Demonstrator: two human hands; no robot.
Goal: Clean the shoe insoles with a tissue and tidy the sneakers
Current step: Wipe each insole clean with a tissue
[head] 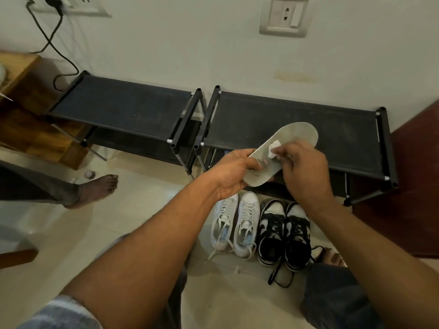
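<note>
You are holding a grey insole [292, 136] up in front of the right shoe rack [297, 115], above its front rail; your left hand [234, 173] is gripping the heel end, thumb lying on top, while your right hand [306, 167] is pinching a wadded white tissue [274, 148] and pressing it on the insole's middle; it is looking light, thin and bendy, so I judge it is going to flex under pressure unless you are gripping close to the wiped patch; on the floor before the rack, white sneakers [235, 224] and black-and-white sneakers [285, 233] are sitting side by side, laces trailing loose.
</note>
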